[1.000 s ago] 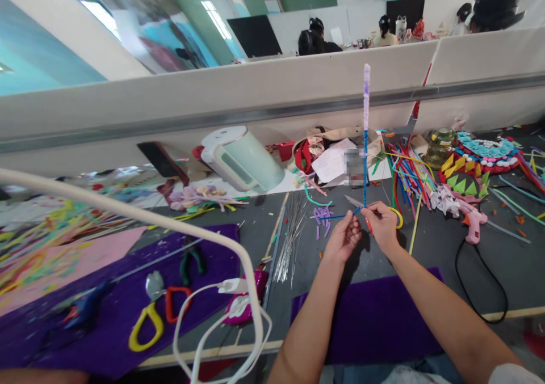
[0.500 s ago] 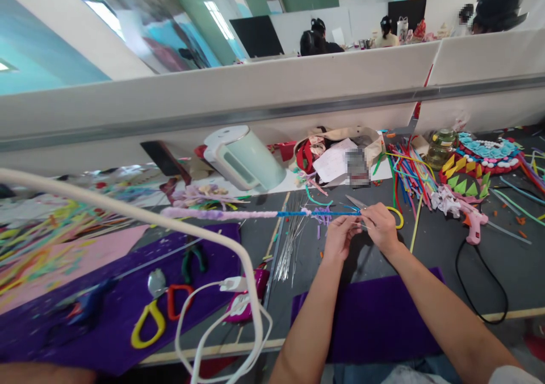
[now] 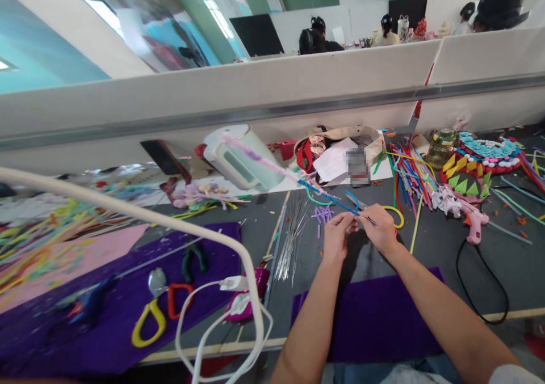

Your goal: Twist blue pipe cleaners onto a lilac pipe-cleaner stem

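Note:
A long fuzzy stem [image 3: 272,164], pale pink and lilac at its far end and blue nearer the hands, slants up to the left in front of the kettle. My left hand [image 3: 340,233] pinches its blue lower end. Right beside it, my right hand [image 3: 378,226] is closed on the same blue end, its fingertips close to the left ones. A blue strand curls up just above the fingers. Scissors with a yellow handle [image 3: 398,216] lie behind my right hand, partly hidden by it.
A pale green kettle [image 3: 244,157] leans at the back. Thin silver wires [image 3: 292,239] lie left of my hands. A pink glue gun [image 3: 474,219] and colourful stems [image 3: 411,174] lie right. Purple cloth [image 3: 383,321] is under my forearms. A white cable [image 3: 221,237] crosses the left foreground.
The stem's far end has swung upward and to the right, from level to a slant. The blue strand near my fingers now curls up more visibly. Both hands have shifted slightly.

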Tool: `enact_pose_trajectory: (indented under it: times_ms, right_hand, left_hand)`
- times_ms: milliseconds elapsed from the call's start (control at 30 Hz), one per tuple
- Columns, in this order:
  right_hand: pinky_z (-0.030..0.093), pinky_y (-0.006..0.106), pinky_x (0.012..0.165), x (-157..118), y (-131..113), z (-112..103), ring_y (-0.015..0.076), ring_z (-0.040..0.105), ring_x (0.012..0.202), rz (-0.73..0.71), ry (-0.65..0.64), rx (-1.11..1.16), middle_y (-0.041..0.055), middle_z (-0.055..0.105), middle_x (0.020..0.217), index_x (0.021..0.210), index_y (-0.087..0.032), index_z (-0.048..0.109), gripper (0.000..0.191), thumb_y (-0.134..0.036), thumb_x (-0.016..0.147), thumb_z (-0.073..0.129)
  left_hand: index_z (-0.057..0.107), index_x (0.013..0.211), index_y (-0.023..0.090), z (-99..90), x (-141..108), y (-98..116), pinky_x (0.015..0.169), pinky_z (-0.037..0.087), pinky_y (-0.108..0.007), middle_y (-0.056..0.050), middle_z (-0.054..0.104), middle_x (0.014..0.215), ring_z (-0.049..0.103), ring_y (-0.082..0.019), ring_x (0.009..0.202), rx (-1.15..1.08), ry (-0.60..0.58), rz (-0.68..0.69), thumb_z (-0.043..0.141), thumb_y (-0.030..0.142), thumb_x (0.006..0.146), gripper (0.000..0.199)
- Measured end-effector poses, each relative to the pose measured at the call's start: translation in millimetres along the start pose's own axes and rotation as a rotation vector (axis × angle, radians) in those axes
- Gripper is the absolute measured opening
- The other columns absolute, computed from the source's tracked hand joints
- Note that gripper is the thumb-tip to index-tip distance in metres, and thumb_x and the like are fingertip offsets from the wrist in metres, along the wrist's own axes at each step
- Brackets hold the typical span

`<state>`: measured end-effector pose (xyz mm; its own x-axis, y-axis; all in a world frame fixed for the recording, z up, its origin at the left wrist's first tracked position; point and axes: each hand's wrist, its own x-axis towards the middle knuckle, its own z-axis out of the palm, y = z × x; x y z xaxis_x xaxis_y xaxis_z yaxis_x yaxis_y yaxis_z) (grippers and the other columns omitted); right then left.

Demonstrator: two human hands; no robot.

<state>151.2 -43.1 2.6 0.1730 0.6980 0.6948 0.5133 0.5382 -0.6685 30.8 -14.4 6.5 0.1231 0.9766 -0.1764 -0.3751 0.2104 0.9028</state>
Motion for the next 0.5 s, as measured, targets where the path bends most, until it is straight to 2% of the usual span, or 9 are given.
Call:
enact_pose_trajectory:
  times_ms: [167, 367, 500]
  right_hand:
    - [0.045, 0.028, 0.067, -0.1, -4.5, 3.1, 0.0148, 0.056, 0.068, 0.112, 0.009, 0.084, 0.0026, 0.062, 0.07, 0.071, -0.02, 0.065, 0.015, -0.023, 0.082, 0.055]
    - [0.041, 0.025, 0.056, 1.9, -8.2, 8.5, 0.0129, 0.052, 0.057, 0.436, 0.041, 0.317, 0.0001, 0.058, 0.059, 0.062, -0.017, 0.061, 0.022, -0.035, 0.075, 0.061]
    - [0.039, 0.023, 0.052, 3.5, -8.4, 10.4, 0.0114, 0.05, 0.053, 0.564, 0.039, 0.498, -0.0007, 0.058, 0.057, 0.062, -0.016, 0.061, 0.022, -0.036, 0.071, 0.065]
  left_hand:
    - [0.066, 0.066, 0.012, 1.6, -1.4, 2.3, 0.049, 0.044, -0.02, -0.001, 0.059, 0.058, 0.053, -0.009, 0.051, 0.011, 0.019, 0.024, 0.075, 0.028, 0.057, 0.02]
    - [0.067, 0.067, 0.013, 5.0, -2.8, 1.9, 0.046, 0.039, -0.018, 0.002, 0.055, 0.052, 0.048, -0.006, 0.047, -0.058, 0.036, -0.017, 0.076, 0.028, 0.057, 0.02]
    - [0.066, 0.067, 0.014, 7.2, -3.3, -0.5, 0.044, 0.036, -0.016, 0.004, 0.054, 0.054, 0.045, -0.005, 0.047, -0.124, 0.052, -0.015, 0.077, 0.026, 0.056, 0.02]
